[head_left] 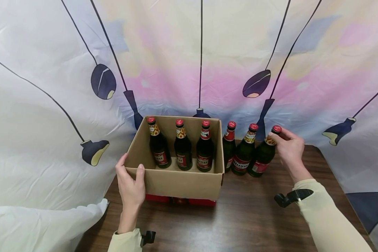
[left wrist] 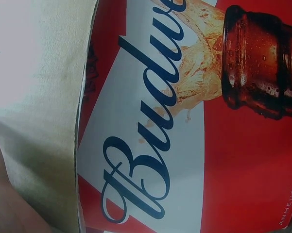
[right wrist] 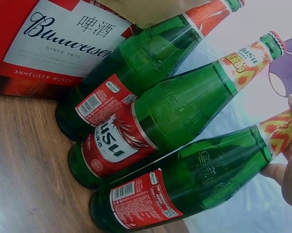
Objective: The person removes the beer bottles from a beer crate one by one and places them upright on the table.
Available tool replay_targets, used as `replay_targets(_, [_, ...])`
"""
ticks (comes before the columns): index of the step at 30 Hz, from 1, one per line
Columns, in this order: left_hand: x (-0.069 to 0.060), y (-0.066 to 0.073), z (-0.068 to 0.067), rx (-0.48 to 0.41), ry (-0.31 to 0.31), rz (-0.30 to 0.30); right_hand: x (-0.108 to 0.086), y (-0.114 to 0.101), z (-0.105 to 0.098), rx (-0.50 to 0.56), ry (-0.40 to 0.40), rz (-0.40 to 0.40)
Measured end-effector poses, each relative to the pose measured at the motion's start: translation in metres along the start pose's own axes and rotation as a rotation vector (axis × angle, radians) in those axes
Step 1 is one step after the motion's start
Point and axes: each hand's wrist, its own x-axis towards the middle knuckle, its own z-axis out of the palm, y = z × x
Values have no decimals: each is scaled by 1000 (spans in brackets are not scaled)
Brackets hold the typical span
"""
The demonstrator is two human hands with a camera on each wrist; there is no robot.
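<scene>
An open cardboard box point(head_left: 182, 183) with red printed sides stands on the table, three green beer bottles with red caps upright inside along its back. My left hand point(head_left: 131, 185) grips the box's front left corner, thumb over the rim; the left wrist view shows the box's printed side point(left wrist: 184, 160) close up. Right of the box, three more green bottles stand in a row. With my right hand point(head_left: 290, 148) I pinch the neck of the outermost beer bottle point(right wrist: 199, 182). Beside it are the middle bottle point(right wrist: 170, 111) and the bottle nearest the box point(right wrist: 150, 48).
The brown wooden table point(head_left: 245, 217) extends in front of the box and bottles. Behind hangs a pale curtain point(head_left: 170, 70) printed with lamps. White cloth point(head_left: 44, 224) lies at the left edge. Each wrist carries a black strap mount point(head_left: 291, 197).
</scene>
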Motion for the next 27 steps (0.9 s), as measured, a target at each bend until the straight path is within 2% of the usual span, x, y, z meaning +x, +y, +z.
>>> replay_targets(4, [-1,0,0,3,3,3,0,1,0,2,7,-4])
replay_targets(9, [-1,0,0,5,7,3,-1,0,-1,39,13,32])
replay_targets(13, [-1,0,0,2,4,-4,-1,-3,-4,-11,-17,41])
replay_targets(18, [0,0,0,0,4,0,0,-10,-12,-113,-104,38])
replay_targets(21, [0,0,0,-2,10,7,1,-16,-19,-109,-141,22])
replay_targets(24, [0,0,0,-4,13,11,2,-24,-25,-31,-165,2])
replay_targets(27, [-1,0,0,-5,8,8,1,-33,-28,-22,-164,-30])
